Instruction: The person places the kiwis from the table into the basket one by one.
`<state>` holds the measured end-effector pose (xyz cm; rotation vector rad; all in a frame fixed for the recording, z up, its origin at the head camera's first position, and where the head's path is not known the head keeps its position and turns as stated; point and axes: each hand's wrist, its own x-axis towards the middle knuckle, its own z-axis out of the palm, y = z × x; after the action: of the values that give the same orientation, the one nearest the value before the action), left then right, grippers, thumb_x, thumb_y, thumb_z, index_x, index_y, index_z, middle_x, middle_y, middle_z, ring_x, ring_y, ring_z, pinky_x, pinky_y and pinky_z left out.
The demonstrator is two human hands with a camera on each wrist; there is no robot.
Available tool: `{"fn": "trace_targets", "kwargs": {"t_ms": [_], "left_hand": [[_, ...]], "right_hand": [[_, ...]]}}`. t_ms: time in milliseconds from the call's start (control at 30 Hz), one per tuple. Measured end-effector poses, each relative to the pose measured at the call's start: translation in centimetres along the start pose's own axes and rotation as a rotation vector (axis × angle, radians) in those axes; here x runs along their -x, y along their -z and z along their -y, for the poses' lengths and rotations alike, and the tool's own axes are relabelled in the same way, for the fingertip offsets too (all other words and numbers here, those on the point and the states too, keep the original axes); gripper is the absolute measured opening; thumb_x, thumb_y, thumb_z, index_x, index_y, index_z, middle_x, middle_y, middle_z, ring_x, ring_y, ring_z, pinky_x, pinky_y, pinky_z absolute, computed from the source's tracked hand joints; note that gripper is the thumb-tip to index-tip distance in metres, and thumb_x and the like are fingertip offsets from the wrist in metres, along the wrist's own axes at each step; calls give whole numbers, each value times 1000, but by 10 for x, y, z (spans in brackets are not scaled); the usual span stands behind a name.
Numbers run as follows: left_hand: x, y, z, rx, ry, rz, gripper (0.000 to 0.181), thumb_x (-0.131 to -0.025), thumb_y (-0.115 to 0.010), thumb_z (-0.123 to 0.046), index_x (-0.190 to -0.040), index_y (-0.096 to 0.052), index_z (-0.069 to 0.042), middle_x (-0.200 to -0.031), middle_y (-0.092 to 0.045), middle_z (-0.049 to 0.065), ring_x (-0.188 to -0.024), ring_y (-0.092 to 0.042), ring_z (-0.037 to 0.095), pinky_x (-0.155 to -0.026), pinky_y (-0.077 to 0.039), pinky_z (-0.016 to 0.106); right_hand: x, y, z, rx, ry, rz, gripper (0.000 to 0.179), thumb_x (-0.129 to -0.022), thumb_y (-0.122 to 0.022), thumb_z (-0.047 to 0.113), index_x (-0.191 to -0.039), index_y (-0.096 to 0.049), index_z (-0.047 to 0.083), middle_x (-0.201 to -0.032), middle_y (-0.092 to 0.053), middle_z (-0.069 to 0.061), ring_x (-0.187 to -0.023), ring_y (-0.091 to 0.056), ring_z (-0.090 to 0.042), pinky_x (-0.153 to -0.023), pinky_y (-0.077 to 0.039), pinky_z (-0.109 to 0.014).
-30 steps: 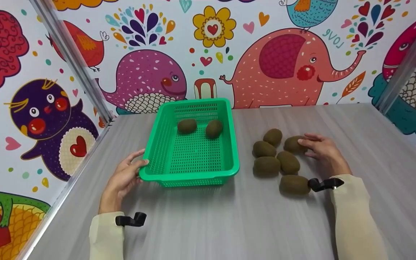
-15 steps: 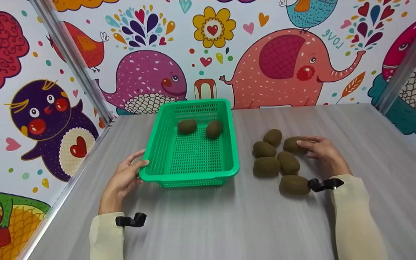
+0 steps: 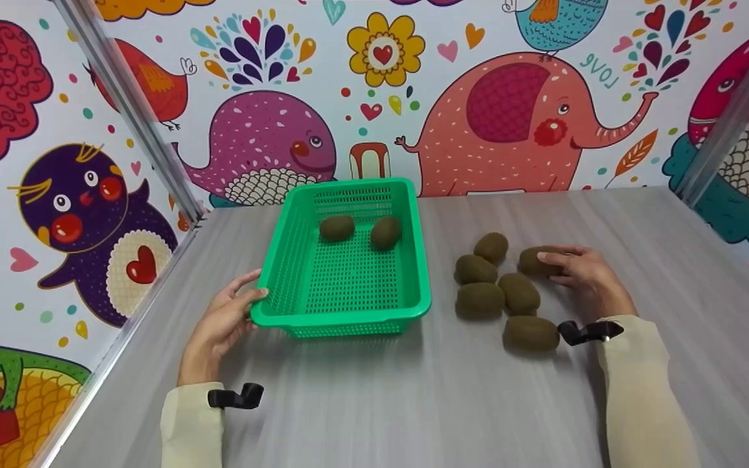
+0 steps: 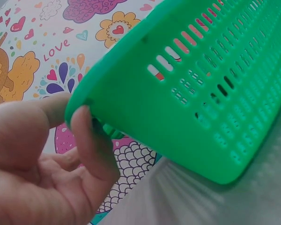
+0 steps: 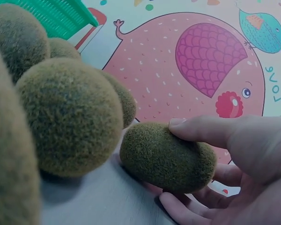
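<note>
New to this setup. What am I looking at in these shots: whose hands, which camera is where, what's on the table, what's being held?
No robot here: these are a person's bare left hand and right hand. The wide picture comes from a camera on the head, looking forward and down. The two close-ups come from one camera per wrist, probably the black devices seen there. On the grey table stands a green basket with two kiwis inside. To its right lie five loose kiwis. The left hand grips the basket's rim near its front left corner. The right hand holds a sixth kiwi between thumb and fingers.
</note>
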<state>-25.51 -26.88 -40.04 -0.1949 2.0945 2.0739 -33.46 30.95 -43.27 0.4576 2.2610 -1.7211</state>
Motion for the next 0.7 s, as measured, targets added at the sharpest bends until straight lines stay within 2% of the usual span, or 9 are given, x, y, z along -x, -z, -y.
{"fn": "trace_targets", "kwargs": {"t_ms": [233, 300, 433, 533, 600, 700], "left_hand": [[-1, -1, 1, 8, 0, -1, 59, -102, -53, -11, -155, -28, -11, -80, -68, -4, -60, -62, 4, -52, -49, 19], [-1, -1, 1, 6, 1, 0, 59, -102, -53, -11, -155, -28, -11, -81, -68, -4, -60, -62, 4, -53, -49, 20], [0, 0, 1, -6, 4, -2, 59, -102, -53, -12, -155, -29, -11, -81, -68, -5, -60, -62, 4, -53, -50, 20], [0, -1, 1, -15, 8, -7, 58, -102, -53, -13, -155, -29, -12, -81, -68, -5, -60, -61, 4, -53, -49, 19], [0, -1, 1, -14, 9, -10, 59, -102, -53, -13, -155, -29, -12, -81, -68, -5, -60, -61, 4, -53, -49, 19], [0, -1, 1, -15, 12, -14, 59, -102, -54, -13, -156, -29, -12, -79, -66, -5, -60, -60, 4, -53, -49, 20]], "right_hand": [[0, 1, 0, -148, -31, -1, 96, -87, -77, 44, -156, -25, 4, -158, -27, -17, -144, -33, -32, -123, -29, -44], [1, 2, 2, -186, -41, -5, 94, -86, -77, 43, -156, -27, 6, -156, -29, -14, -144, -32, -31, -123, -29, -43], [4, 2, 8, -309, -24, 33, 85, -87, -79, 33, -153, -32, 12, -138, -41, -5, -140, -35, -25, -122, -31, -39], [6, 2, 12, -406, -10, 79, 78, -87, -79, 24, -151, -34, 16, -125, -45, 3, -135, -39, -21, -121, -31, -36], [7, 2, 15, -460, -7, 101, 78, -87, -79, 19, -151, -34, 18, -125, -45, 3, -134, -40, -19, -120, -31, -35], [9, 0, 20, -466, -20, 92, 85, -86, -80, 20, -156, -31, 21, -133, -43, 1, -133, -40, -18, -120, -32, -33]]}}
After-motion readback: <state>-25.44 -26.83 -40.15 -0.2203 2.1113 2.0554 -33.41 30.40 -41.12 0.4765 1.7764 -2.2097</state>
